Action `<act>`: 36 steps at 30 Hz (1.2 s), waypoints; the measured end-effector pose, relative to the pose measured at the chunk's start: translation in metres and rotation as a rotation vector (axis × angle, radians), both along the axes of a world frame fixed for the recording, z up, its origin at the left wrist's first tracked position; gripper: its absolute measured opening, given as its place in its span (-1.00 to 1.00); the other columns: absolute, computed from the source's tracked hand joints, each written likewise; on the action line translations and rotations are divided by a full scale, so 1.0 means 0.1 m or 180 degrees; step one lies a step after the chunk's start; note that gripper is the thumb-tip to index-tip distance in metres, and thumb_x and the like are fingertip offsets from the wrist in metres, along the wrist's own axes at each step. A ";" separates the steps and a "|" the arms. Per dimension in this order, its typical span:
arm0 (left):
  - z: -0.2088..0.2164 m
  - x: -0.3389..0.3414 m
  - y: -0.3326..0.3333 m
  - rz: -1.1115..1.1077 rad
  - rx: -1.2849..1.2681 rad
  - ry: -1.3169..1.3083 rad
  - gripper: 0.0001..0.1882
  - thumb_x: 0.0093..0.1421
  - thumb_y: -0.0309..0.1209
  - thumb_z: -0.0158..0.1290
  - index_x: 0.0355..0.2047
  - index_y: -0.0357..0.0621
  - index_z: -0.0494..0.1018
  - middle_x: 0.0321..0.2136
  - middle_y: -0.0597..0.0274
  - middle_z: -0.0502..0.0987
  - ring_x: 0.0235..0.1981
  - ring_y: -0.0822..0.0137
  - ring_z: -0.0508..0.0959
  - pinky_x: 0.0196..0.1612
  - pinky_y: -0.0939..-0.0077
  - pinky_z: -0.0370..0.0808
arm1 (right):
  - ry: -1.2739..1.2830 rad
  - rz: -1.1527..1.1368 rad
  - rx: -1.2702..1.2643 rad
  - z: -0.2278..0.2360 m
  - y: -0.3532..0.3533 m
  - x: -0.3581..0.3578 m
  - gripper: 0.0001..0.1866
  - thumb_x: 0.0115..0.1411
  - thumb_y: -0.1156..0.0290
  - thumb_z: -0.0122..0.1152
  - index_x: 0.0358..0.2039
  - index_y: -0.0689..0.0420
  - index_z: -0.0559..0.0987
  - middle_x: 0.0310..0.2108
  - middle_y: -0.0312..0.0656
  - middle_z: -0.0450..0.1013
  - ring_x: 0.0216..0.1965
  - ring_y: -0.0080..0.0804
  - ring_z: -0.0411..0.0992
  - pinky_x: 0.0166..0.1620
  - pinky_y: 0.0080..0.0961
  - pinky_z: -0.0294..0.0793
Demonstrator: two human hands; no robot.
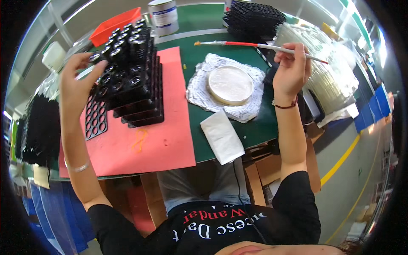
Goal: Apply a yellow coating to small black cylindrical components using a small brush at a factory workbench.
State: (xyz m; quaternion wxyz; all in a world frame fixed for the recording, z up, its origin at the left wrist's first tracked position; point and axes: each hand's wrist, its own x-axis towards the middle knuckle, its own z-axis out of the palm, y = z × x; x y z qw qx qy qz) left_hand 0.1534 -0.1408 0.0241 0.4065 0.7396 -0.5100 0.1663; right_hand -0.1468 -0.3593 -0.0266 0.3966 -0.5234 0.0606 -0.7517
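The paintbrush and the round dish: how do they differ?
The paintbrush is long and thin; the round dish is broad and low. The paintbrush is held in the right hand; the round dish rests on crumpled paper. Both show some whitish colouring.

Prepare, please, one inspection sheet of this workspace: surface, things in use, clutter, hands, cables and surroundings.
Surface: green table, with a pink sheet on its left part.
Things in use: stacked black trays with glossy black cylinders on top; brush; round pale dish on crumpled paper.
Clutter: folded white tissue at the front edge; orange-red bin and white can toward the back.
Hands: right hand holds the brush; left hand is at the cylinders, grip unclear.
Cables: thin black cord in front of the lap.
Surroundings: cardboard boxes below the table; yellow-lined floor at right.
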 end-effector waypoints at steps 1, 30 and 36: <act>0.03 -0.15 0.07 0.0340 -0.0304 -0.0543 -0.69 -0.11 -0.33 0.14 -0.36 -0.22 0.41 -0.46 0.31 0.41 -0.41 0.49 0.38 -0.30 0.61 0.29 | 0.0127 -0.0108 -0.0099 0.01 0.02 0.00 -0.72 0.15 0.35 -0.13 -0.57 0.26 0.43 -0.69 -0.23 0.32 -0.71 -0.60 0.25 -0.64 -0.73 0.18; -1.01 -1.01 -0.03 -0.2259 0.1025 0.1113 -0.69 -0.20 -0.56 0.12 -0.35 -0.22 0.39 -0.43 0.15 0.45 -0.42 0.25 0.48 -0.34 0.51 0.43 | -0.0093 0.0163 0.0287 -0.06 -0.13 -0.02 -0.64 0.14 0.26 -0.08 -0.75 0.11 0.32 -0.77 -0.35 0.18 -0.75 -0.68 0.00 -0.66 -0.74 -0.03; -0.95 -0.99 0.02 -0.2432 0.1009 0.3673 -0.70 -0.08 -0.48 0.14 -0.31 -0.32 0.38 -0.41 0.28 0.46 -0.38 0.53 0.45 -0.27 0.67 0.42 | -0.0329 0.1092 0.0598 0.02 -0.10 -0.07 -0.68 0.13 0.18 -0.07 -0.66 0.09 0.35 -0.75 -0.37 0.19 -0.74 -0.66 0.03 -0.61 -0.70 0.00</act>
